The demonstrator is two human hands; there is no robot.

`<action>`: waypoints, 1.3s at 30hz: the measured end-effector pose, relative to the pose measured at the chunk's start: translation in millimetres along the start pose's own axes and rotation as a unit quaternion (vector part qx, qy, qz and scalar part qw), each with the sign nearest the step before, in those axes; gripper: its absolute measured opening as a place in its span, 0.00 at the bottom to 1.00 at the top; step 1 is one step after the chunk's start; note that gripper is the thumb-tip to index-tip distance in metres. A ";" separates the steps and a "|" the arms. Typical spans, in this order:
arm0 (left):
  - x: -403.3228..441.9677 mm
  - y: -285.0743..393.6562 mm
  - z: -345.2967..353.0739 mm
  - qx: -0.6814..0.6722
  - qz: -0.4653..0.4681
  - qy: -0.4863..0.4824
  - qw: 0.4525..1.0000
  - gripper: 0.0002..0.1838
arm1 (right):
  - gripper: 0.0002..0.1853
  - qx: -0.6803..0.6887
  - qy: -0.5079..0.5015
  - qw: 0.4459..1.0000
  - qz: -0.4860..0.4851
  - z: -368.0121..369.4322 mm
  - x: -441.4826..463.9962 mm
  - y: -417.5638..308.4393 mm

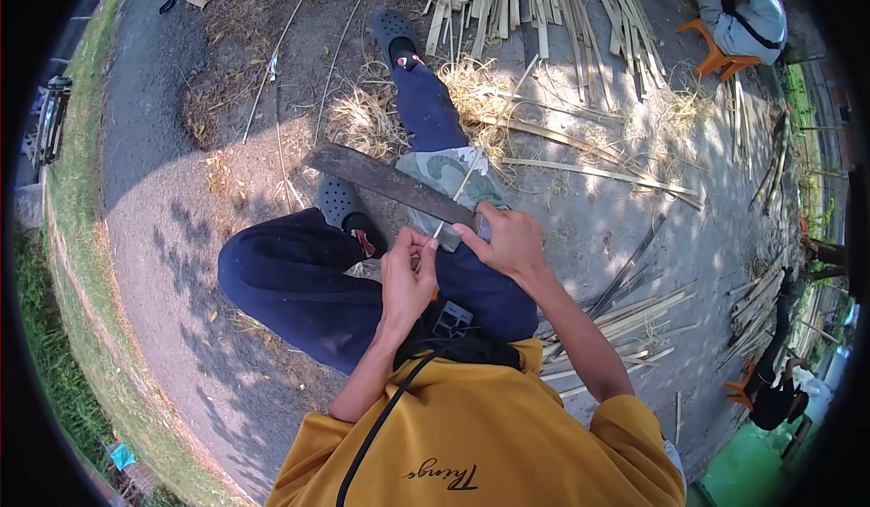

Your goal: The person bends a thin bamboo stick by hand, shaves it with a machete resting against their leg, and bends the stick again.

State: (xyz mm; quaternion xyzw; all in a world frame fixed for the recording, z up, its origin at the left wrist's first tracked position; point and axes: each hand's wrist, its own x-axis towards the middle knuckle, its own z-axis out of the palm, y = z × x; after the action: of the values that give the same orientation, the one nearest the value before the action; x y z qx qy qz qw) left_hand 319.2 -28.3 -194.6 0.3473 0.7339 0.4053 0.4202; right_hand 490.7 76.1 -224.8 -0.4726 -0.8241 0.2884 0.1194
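Observation:
My left hand [410,276] pinches the near end of a thin pale bamboo strip [468,173], which runs away from me over my thigh. My right hand [509,242] is closed at the near end of a long dark machete [385,179]; its handle is hidden by the fingers. The broad blade points to the left and away, crossing the strip close to my right thumb. Beneath both lies a camouflage-patterned cloth [485,188], draped over my outstretched leg.
Curly shavings [367,122] lie around my foot. Long split bamboo strips [494,0] are piled ahead, with more strips [625,326] to my right. One person [748,22] sits on an orange stool [716,54] at upper right; another person [779,398] is at lower right.

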 end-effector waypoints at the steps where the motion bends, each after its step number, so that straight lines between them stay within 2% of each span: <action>1: -5.9 -5.2 -6.5 0.012 0.007 -0.002 1.000 0.07 | 0.28 -0.004 0.005 1.000 -0.001 1.2 0.4 0.3; 11: -19.2 0.6 -14.2 0.036 0.038 0.014 0.999 0.08 | 0.28 -0.004 0.001 1.000 -0.004 -2.2 -0.5 -2.8; 17: -44.4 -4.5 -31.7 0.081 -0.003 0.006 0.997 0.08 | 0.31 -0.003 0.018 1.000 -0.003 0.2 -0.9 -5.4; 21: -37.0 -6.9 -17.0 0.052 0.066 0.039 0.996 0.08 | 0.28 -0.011 -0.005 1.000 0.006 0.2 -1.8 -6.2; 25: -67.3 -6.5 -45.1 0.055 -0.001 0.019 0.998 0.09 | 0.29 0.025 0.033 0.999 0.023 4.2 2.1 0.7; 29: -79.5 -0.4 -53.2 0.080 -0.048 0.010 0.996 0.09 | 0.28 -0.004 0.014 1.000 0.012 1.3 -0.9 -6.7; 33: -73.8 3.0 -44.1 0.048 -0.018 0.017 0.999 0.10 | 0.32 -0.006 0.022 1.000 0.000 5.1 -2.1 -4.7; 39: -108.7 -9.4 -84.3 0.071 -0.049 0.024 0.996 0.09 | 0.30 0.011 0.029 0.999 0.024 4.2 2.5 -4.0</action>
State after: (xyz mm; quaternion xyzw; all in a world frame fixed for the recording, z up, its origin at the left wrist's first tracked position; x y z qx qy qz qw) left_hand 286.0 -150.3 -139.7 0.3299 0.7868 0.3398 0.3958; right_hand 484.6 75.1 -226.1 -0.4987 -0.8058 0.2864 0.1412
